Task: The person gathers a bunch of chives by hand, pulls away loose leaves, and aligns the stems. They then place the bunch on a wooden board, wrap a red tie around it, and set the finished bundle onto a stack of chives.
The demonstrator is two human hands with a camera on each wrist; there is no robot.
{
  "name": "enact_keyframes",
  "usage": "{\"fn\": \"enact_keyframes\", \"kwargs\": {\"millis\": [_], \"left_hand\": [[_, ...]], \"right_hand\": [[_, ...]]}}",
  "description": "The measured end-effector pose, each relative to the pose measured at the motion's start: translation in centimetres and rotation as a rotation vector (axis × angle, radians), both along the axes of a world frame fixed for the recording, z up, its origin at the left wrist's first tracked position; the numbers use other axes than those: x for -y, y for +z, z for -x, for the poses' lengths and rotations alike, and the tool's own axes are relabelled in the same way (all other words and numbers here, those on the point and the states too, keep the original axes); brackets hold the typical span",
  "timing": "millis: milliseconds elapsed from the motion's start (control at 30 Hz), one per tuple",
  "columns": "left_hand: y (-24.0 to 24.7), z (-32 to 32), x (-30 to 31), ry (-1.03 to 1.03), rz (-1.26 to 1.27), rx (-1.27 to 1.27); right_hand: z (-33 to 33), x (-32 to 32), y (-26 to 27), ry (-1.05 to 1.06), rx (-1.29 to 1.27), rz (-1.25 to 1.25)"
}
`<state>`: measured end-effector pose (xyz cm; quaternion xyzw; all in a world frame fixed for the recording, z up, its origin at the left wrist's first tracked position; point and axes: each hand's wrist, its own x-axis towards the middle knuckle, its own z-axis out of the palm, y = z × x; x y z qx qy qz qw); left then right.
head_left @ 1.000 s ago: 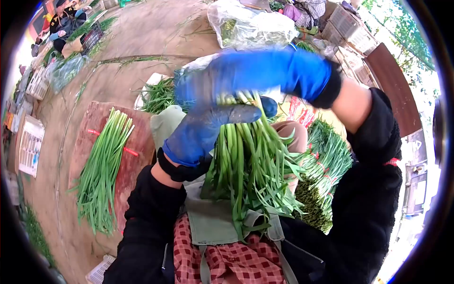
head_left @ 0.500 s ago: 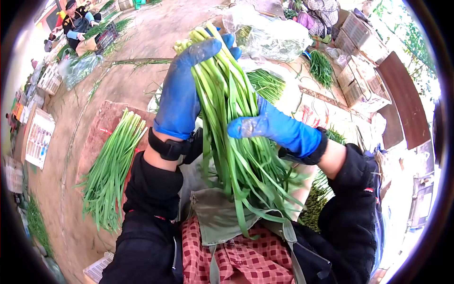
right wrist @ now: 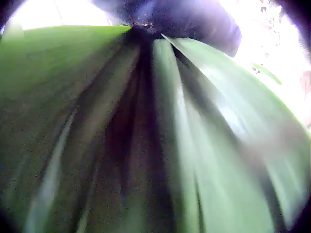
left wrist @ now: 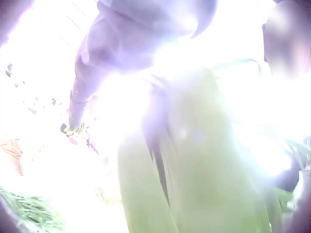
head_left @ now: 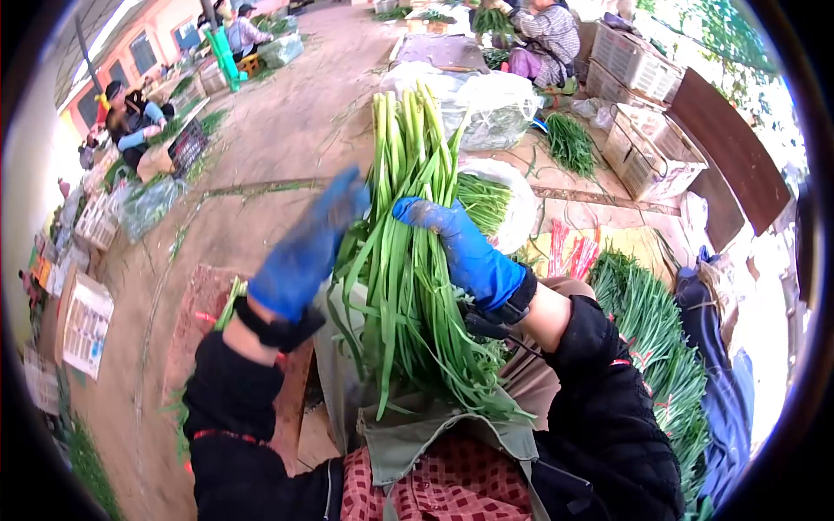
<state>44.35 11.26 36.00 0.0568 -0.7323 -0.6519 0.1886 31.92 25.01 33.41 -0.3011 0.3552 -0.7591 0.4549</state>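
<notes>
A bunch of garlic chives (head_left: 408,165) stands upright over my lap in the head view, pale stem ends up and long flat leaves hanging down. My right hand (head_left: 465,252), in a blue glove, grips it around the middle from the right, thumb across the front. Just left of the bunch my gloved left hand (head_left: 313,247) is blurred, its fingers extended and apart from the stems. Broad leaves (right wrist: 214,131) fill most of the right wrist view, below the dark glove (right wrist: 180,22). The left wrist view is washed out, with the glove (left wrist: 116,43) above pale leaves (left wrist: 199,155).
Left of my knees is a reddish board (head_left: 195,304); my left arm hides most of the greens on it. Red-tied bundles (head_left: 660,365) lie at my right, near red ties (head_left: 573,252). Ahead are loose greens (head_left: 482,204) on plastic, crates (head_left: 651,152) and other people (head_left: 547,39).
My left hand has let go of the stem ends and moved down to the left. My right hand now holds the bunch alone, more upright. The head view has tilted up.
</notes>
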Motion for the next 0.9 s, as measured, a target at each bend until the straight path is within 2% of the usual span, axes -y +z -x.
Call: {"fn": "enact_keyframes", "kwargs": {"millis": [33, 67, 133, 167, 267, 367, 433, 467, 567, 600, 667, 733, 800, 833, 867, 900], "left_hand": [[-0.7, -0.9, -0.5, -0.012, 0.076, 0.040], [-0.1, -1.8, -2.0, -0.160, 0.024, 0.026], [0.7, -2.6, -3.5, -0.221, -0.158, 0.158], [1.2, -2.6, -4.1, -0.193, -0.113, 0.185], [1.2, -2.1, -4.0, -0.103, 0.006, 0.224], [-1.4, -0.7, -2.5, -0.059, 0.191, 0.085], [-2.7, -0.2, -2.3, 0.049, 0.094, 0.007], [-2.7, -0.4, -1.9, 0.035, 0.038, 0.070], [0.7, -1.7, -1.5, 0.027, -0.199, 0.253], [1.7, -2.2, -0.5, 0.034, -0.103, 0.332], [1.8, -3.2, 2.1, -0.030, 0.005, 0.402], [2.7, -4.4, 2.6, 0.048, 0.022, 0.465], [3.0, -5.1, 3.0, 0.071, 0.022, 0.570], [3.0, -5.2, 3.3, 0.054, 0.013, 0.640], [3.1, -4.9, 3.3, 0.027, 0.011, 0.711], [3.0, -4.6, 2.7, -0.010, 0.021, 0.649]], "right_hand": [[0.6, 0.2, 0.2, -0.012, -0.011, 0.007], [0.6, 0.4, 0.7, -0.028, 0.025, 0.114], [0.5, 1.2, 1.3, -0.077, 0.108, 0.168], [0.5, 2.1, 1.5, -0.153, 0.138, 0.172], [-0.3, 3.5, 2.1, -0.083, 0.405, 0.336], [-0.9, 4.3, 1.6, -0.079, 0.424, 0.378], [-0.9, 4.6, 1.2, -0.086, 0.333, 0.412], [-0.7, 4.9, 1.2, -0.086, 0.284, 0.425], [1.3, 3.6, 0.6, 0.020, 0.150, 0.231], [2.4, 2.7, 0.1, 0.035, 0.116, 0.156], [4.5, -0.6, -0.2, -0.035, -0.241, -0.186], [7.2, -2.5, -3.3, -0.153, -0.460, -0.258], [6.5, -3.5, -4.6, -0.630, -1.010, -0.142], [5.5, -3.7, -3.7, -0.801, -1.358, -0.077], [4.3, -3.6, -1.9, -0.888, -1.639, 0.060], [3.0, -3.0, -1.0, -0.896, -1.788, 0.134]]}}
